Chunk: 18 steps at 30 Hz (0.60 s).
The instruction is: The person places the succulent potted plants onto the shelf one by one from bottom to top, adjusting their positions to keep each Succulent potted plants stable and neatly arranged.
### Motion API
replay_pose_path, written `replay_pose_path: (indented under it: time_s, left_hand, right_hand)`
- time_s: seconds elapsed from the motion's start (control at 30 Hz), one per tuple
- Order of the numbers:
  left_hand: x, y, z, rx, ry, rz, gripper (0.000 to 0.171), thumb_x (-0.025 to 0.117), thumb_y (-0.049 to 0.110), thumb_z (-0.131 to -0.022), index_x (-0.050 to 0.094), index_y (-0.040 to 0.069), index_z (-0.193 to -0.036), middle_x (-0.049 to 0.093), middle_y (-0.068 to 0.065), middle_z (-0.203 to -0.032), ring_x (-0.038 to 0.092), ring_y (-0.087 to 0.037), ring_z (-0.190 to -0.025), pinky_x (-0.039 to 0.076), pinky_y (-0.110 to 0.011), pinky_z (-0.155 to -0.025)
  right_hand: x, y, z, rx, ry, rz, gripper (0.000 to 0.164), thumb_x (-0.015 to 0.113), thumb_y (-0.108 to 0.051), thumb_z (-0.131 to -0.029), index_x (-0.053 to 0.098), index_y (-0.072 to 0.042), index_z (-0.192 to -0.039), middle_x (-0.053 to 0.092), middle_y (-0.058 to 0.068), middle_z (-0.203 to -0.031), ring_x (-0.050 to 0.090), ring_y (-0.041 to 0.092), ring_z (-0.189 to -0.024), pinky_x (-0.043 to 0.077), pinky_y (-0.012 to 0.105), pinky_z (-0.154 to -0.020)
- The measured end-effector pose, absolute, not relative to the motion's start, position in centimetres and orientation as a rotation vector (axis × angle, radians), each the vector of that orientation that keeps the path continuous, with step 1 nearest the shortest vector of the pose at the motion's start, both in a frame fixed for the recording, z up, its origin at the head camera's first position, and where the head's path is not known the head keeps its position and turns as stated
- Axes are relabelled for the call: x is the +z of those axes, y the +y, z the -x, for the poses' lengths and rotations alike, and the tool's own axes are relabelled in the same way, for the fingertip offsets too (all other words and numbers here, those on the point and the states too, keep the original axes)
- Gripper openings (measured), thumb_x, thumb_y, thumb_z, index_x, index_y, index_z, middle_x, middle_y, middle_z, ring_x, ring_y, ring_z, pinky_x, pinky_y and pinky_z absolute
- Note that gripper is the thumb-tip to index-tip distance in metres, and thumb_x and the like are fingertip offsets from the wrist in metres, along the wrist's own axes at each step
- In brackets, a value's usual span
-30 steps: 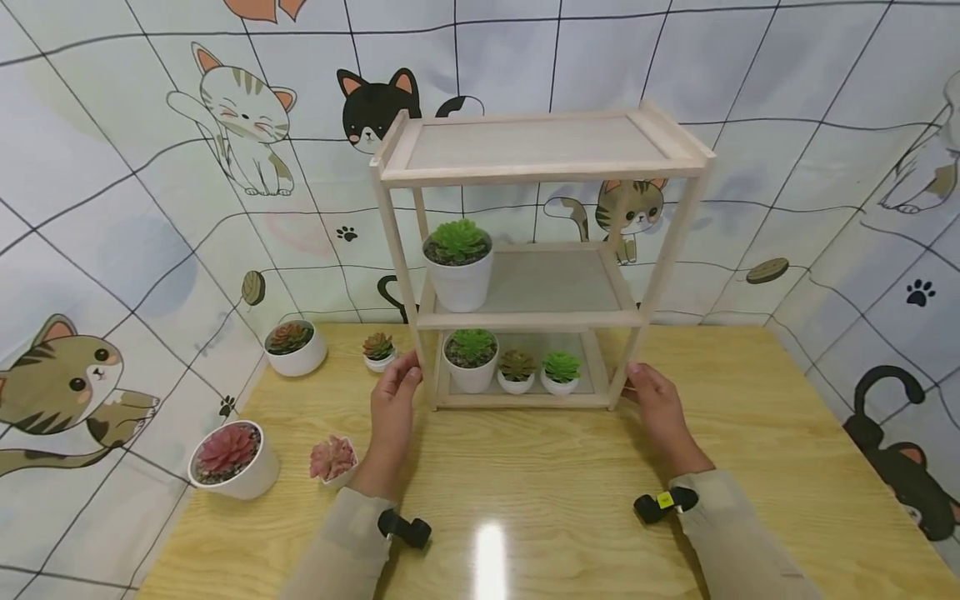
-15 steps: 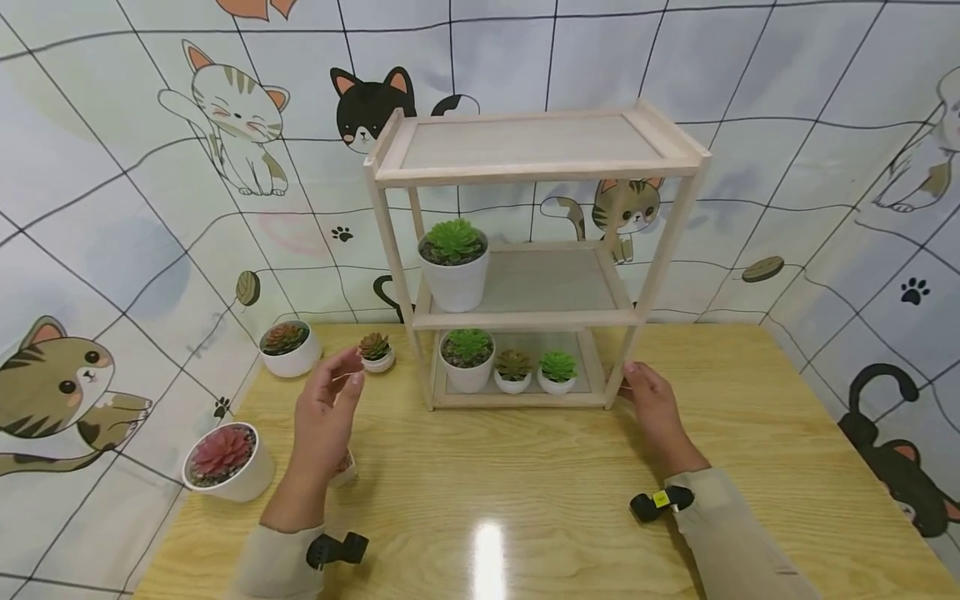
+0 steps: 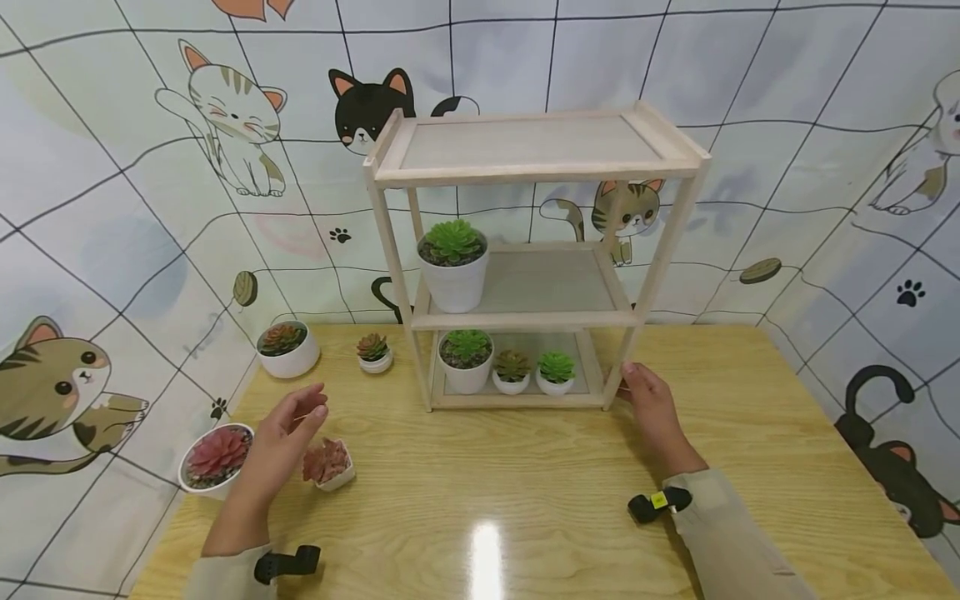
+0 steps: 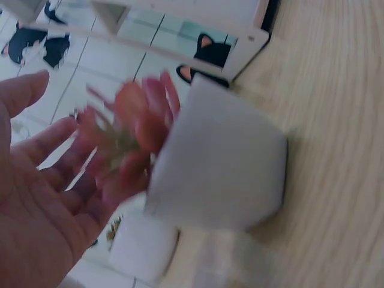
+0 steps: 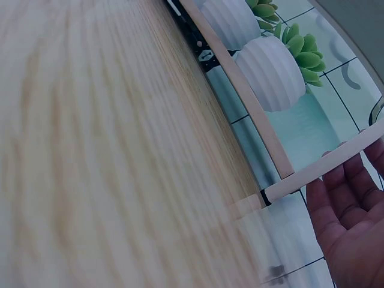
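My left hand [image 3: 281,442] is held with relaxed, parted fingers between two potted pink succulents, holding nothing. In the left wrist view, the smaller pink succulent [image 4: 135,138] in its angular white pot [image 4: 219,159] is close beyond the fingers. The larger pink succulent [image 3: 217,454], in a round white pot, is partly covered by the left hand in the head view. My right hand [image 3: 656,412] touches the front right leg of the pale wooden three-tier shelf [image 3: 525,319]. Its extended fingers [image 5: 327,216] rest at the leg, palm showing in the right wrist view.
On the shelf's middle tier stands a potted green succulent [image 3: 453,267]. Its bottom tier bears a larger green plant [image 3: 467,362] and two small ones. A reddish succulent [image 3: 287,350] and a small potted one [image 3: 373,354] stand left of the shelf. Cat-patterned cloth hangs behind.
My left hand has let go of the shelf's left leg and moved left and towards me, over to the pink succulents. The right hand stays at the shelf's right leg.
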<state>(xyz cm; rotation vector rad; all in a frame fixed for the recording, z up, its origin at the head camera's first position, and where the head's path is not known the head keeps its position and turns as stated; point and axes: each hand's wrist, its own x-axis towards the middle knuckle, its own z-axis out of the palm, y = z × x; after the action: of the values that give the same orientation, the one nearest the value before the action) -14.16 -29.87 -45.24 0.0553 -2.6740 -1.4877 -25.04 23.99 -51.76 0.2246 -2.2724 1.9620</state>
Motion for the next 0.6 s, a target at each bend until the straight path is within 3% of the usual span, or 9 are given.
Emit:
replay_pose_path:
  time_s: [0.1,0.2,0.33,0.5,0.6]
  left_hand:
    - [-46.0,-31.0,13.9,-1.546,-2.694,0.028,0.053,0.047,0.039,-0.111,0.042,0.013,-0.158,0.056,-0.018,-0.147,0.05,0.015,-0.117,0.042,-0.008,-0.094]
    - [-46.8,-31.9,13.6,-1.631,-2.672,0.158,0.05,0.049,0.025,-0.111,0.04,0.011,-0.158,0.06,-0.008,-0.142,0.054,0.011,-0.12,0.046,-0.012,-0.094]
    - [-47.5,-32.7,13.2,-1.757,-2.657,0.271,0.059,0.058,0.013,-0.106,0.036,0.011,-0.16,0.059,0.006,-0.139,0.056,0.001,-0.125,0.047,-0.015,-0.096]
    - [-47.8,-33.0,12.9,-1.837,-2.742,0.284,0.08,0.07,0.01,-0.097,0.026,0.01,-0.163,0.046,-0.024,-0.152,0.052,-0.001,-0.126,0.048,-0.018,-0.096]
    - [-47.9,-33.1,12.8,-1.845,-2.868,0.26,0.092,0.076,0.012,-0.092,0.02,0.01,-0.165,0.032,-0.031,-0.16,0.043,-0.011,-0.137,0.044,-0.016,-0.097]
  right_hand:
    - [-51.7,24.0,25.0,1.968,-2.271,-0.217,0.045,0.039,-0.037,-0.113,0.063,-0.002,-0.128,0.069,-0.009,-0.115,0.066,-0.001,-0.106,0.052,0.016,-0.094]
    - [-51.7,23.8,24.9,1.976,-2.269,-0.222,0.037,0.039,-0.037,-0.113,0.065,-0.014,-0.125,0.069,-0.012,-0.114,0.066,0.001,-0.108,0.051,0.016,-0.095]
    - [-51.6,23.8,24.8,1.966,-2.273,-0.237,0.04,0.038,-0.037,-0.114,0.065,-0.011,-0.127,0.069,-0.011,-0.115,0.065,0.004,-0.11,0.051,0.016,-0.096]
    - [-51.6,23.8,24.8,1.957,-2.286,-0.235,0.044,0.037,-0.038,-0.114,0.063,-0.006,-0.13,0.069,-0.01,-0.117,0.065,0.001,-0.109,0.051,0.016,-0.096]
    - [-51.7,23.9,24.8,1.964,-2.286,-0.225,0.044,0.037,-0.039,-0.114,0.063,-0.007,-0.13,0.069,-0.009,-0.117,0.065,-0.001,-0.108,0.051,0.015,-0.095]
